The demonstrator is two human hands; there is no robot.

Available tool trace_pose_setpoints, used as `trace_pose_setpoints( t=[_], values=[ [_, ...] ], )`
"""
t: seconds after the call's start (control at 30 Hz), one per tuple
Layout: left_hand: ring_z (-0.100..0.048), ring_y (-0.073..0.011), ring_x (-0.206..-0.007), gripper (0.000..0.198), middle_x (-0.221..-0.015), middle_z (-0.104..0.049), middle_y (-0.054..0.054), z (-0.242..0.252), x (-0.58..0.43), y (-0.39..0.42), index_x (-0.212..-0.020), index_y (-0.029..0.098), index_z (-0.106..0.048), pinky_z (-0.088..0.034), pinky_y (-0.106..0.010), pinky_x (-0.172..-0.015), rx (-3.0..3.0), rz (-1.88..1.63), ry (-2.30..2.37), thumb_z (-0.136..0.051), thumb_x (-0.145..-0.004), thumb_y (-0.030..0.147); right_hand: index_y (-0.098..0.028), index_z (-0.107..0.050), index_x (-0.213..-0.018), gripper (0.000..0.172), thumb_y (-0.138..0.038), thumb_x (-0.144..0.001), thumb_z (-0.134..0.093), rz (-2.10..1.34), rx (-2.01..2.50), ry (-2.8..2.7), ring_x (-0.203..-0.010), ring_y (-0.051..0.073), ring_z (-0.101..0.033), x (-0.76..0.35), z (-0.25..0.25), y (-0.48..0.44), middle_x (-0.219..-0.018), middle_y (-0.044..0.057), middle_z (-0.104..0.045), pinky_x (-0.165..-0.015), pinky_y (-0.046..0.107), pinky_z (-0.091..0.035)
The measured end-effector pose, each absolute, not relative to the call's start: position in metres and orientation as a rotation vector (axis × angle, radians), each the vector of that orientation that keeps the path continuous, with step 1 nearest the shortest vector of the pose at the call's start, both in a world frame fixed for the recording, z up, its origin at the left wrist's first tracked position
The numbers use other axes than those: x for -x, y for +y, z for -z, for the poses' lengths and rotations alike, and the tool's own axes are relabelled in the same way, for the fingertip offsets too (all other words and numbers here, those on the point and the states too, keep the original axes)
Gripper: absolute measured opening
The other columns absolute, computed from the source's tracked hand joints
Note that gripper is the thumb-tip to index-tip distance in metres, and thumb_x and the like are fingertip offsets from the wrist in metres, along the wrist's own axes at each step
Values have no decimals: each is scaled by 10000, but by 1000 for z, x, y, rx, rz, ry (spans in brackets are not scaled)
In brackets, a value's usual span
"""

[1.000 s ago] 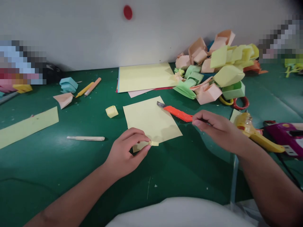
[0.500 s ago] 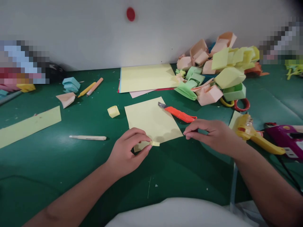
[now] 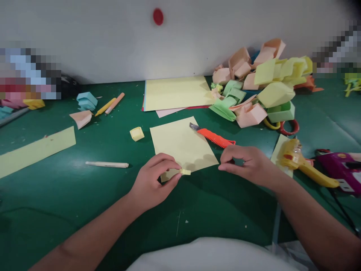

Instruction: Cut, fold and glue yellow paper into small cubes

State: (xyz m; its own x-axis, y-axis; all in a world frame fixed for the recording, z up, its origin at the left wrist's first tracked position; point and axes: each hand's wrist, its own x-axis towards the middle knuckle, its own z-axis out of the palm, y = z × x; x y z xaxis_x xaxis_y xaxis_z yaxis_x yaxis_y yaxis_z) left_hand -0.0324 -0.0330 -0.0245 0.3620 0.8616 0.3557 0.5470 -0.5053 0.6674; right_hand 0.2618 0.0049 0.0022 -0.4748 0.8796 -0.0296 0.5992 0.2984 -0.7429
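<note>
From where I stand, the left hand (image 3: 155,182) has its thumb and fingertips closed on a small yellow bit (image 3: 185,172) of paper, which juts out to their right above the near edge of the yellow sheet (image 3: 183,145). The right hand (image 3: 243,164) hovers beside that sheet's right corner, fingers curled toward the bit with thumb and forefinger close; I can't tell whether they meet or hold anything.

The step in hand looks like steadying the bit. Using both hands on it would, I'd judge, call for bringing the right fingertips leftward and pinching lightly, since paper that small could crush.

Just beyond the right fingers lies the orange cutter (image 3: 216,137), its blade over the sheet; I can't say whether the knuckles touch it. Ahead and left of the left fingers sits a yellow block (image 3: 137,134), with a pen (image 3: 107,164) farther left on the bench (image 3: 158,233).

The left fingers cover one end of the bit, so its full shape is hidden. Far to the right, the folded-paper heap (image 3: 251,113) hides the scissors' blades, and the purple device (image 3: 344,169) is cut off.
</note>
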Motion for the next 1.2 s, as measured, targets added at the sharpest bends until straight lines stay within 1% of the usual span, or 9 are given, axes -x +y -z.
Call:
trace_pose_setpoints(
  t=[0.13,0.27,0.43,0.57,0.67,0.8,0.93,1.03,1.2],
  values=[
    [-668,-159,-890,92,-986,-673,-54,24,32,-33,-958,207,-693,-566,-273,-775,-2204,-961,1217,-653,-888,161,-257,-716,-790,177,-408,-877,-682,-976,1314,-2146,-735,173,-652,-262,-1,5,-806,6,-739,-686,294,-498],
    [-671,-159,-887,94,-978,-677,-57,24,32,-33,-959,206,-694,-569,-270,-769,-2214,-961,1212,-651,-887,162,-271,-731,-897,243,-395,-978,-537,-989,1298,-2202,-818,169,-672,-264,1,3,-869,3,-755,-768,299,-496],
    [-678,-168,-882,92,-984,-687,-62,24,32,-33,-956,212,-699,-575,-273,-752,-2218,-952,1217,-641,-893,179,-230,-607,-808,350,-401,-1026,-393,-997,1264,-2189,-699,154,-550,-266,4,2,-785,4,-640,-674,288,-444],
    [-679,-156,-860,93,-978,-685,-57,24,31,-32,-953,212,-700,-572,-250,-725,-2215,-952,1222,-651,-886,171,-232,-510,-779,354,-420,-1037,-357,-998,1213,-2126,-656,162,-451,-269,6,1,-727,-4,-518,-634,306,-408],
    [-677,-149,-852,89,-972,-681,-52,23,31,-33,-945,209,-703,-565,-234,-700,-2220,-960,1218,-656,-882,167,-238,-508,-807,281,-363,-1034,-398,-842,1194,-2144,-739,182,-494,-275,3,3,-795,18,-543,-703,334,-425],
    [-681,-155,-862,90,-969,-685,-50,24,31,-34,-944,213,-705,-574,-246,-727,-2230,-948,1230,-653,-882,172,-240,-589,-823,170,-283,-978,-536,-488,1193,-2132,-861,196,-589,-291,-5,8,-902,41,-617,-798,349,-462],
    [-683,-157,-858,95,-978,-687,-54,25,31,-34,-946,214,-703,-577,-246,-715,-2228,-948,1236,-655,-877,171,-242,-661,-794,113,-304,-888,-669,-141,1309,-2010,-866,199,-652,-306,-14,10,-920,34,-685,-810,334,-494],
    [-681,-157,-863,105,-979,-687,-52,25,30,-34,-945,218,-704,-577,-247,-723,-2228,-955,1237,-656,-872,159,-244,-692,-800,133,-341,-885,-658,-48,1434,-1933,-871,206,-666,-319,-16,10,-926,35,-712,-826,334,-488],
    [-680,-149,-858,99,-985,-684,-47,24,30,-33,-939,214,-707,-577,-247,-750,-2226,-952,1255,-655,-875,159,-228,-584,-708,232,-331,-914,-560,-136,1618,-1834,-721,183,-598,-353,-12,9,-810,47,-650,-660,326,-427]
  ],
)
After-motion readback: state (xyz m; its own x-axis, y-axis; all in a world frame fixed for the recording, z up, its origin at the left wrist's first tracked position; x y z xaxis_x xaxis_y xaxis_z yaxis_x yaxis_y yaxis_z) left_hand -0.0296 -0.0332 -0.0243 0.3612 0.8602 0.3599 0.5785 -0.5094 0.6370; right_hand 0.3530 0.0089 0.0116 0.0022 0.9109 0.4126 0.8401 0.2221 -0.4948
